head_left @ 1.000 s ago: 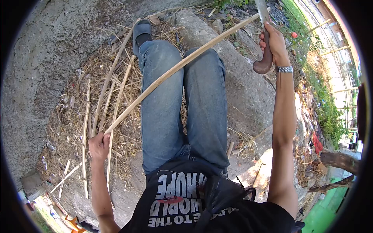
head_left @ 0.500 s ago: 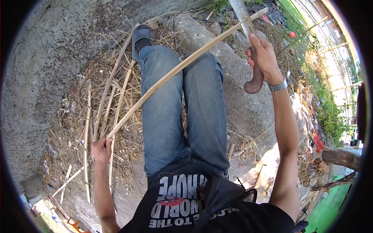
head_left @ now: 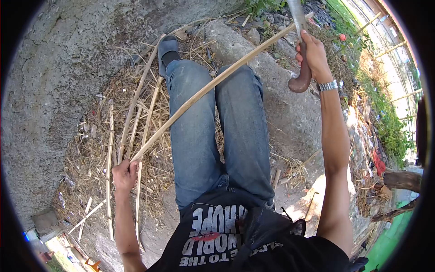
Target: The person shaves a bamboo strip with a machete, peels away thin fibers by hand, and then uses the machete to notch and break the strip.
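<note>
A long pale wooden strip runs diagonally across the jeans, from lower left to upper right. Its lower end is in my left hand, whose fingers are closed round it. My right hand grips the dark curved handle of a large blade, which points up and out of the frame. The blade crosses the strip near its upper end, on the near side of it.
Several more strips lie on straw and shavings at the left. A rough grey wall stands beyond them. A large rock is right of the legs. Logs lie at the far right.
My right hand has moved up and slightly right along with the blade. The strip's upper part sits a little lower, and the whole view has shifted slightly.
</note>
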A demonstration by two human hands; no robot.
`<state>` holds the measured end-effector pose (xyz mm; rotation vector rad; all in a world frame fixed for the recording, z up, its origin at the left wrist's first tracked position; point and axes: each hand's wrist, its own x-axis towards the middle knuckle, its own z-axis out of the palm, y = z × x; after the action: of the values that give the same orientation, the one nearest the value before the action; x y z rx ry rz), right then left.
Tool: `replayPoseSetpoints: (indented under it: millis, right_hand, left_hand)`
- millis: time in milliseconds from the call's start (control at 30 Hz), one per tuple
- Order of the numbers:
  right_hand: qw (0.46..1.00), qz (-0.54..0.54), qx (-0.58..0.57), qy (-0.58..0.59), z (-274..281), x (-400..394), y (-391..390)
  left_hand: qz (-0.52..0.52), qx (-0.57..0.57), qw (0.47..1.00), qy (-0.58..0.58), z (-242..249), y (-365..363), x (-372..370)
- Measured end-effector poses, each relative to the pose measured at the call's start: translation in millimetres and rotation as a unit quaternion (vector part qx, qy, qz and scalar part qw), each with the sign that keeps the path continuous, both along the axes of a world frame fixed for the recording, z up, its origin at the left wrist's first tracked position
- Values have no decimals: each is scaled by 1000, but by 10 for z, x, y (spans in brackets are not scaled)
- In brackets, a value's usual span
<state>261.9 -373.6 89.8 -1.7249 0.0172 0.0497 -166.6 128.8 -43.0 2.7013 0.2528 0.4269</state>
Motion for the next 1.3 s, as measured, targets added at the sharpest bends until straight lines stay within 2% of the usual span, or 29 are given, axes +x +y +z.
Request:
replayPoseSetpoints:
  millis: [67,167,267,400,467,567,667,800,867,933,1000,1067,1133,1233,1300]
  right_hand:
    - [1000,-23,-10,1,44,136,-72]
    - [991,112,-39,60,98,-640,423]
    - [990,108,-5,86,97,-907,444]
    - [994,95,-26,38,59,-475,180]
    - [1000,-19,-5,-19,9,-85,-22]
    - [1000,-8,25,1,0,42,-13]
    - [996,69,26,50,61,-700,524]
    - [993,87,44,67,134,-721,335]
    - [997,63,-28,28,147,-461,278]
    - [1000,24,-6,3,81,-38,65]
    - [996,-46,70,-7,169,207,-71]
    - [997,-26,75,-7,112,42,26]
    - [993,101,6,56,111,-577,460]
    - [984,148,6,96,116,-776,441]
    - [991,114,-14,66,137,-708,412]
  left_hand:
    - [6,-9,1000,-5,39,-54,-7]
    - [-17,6,1000,-7,143,-306,328]
    - [-6,-23,1000,-10,90,-276,256]
    - [-6,-5,1000,-20,96,-329,305]
    - [-15,38,999,-17,101,-254,313]
    - [-12,13,999,-36,324,-622,561]
    - [14,0,1000,-17,224,-810,804]
    - [-8,-4,999,-40,213,-876,729]
    - [-1,9,1000,-30,339,-871,754]
    - [8,40,999,-35,404,-754,767]
    - [9,50,998,-41,404,-758,753]
    - [-11,68,996,-49,376,-821,879]
    - [-5,70,996,-49,333,-839,971]
    - [-13,62,997,-50,367,-852,1009]
    - [5,40,999,-28,407,-868,897]
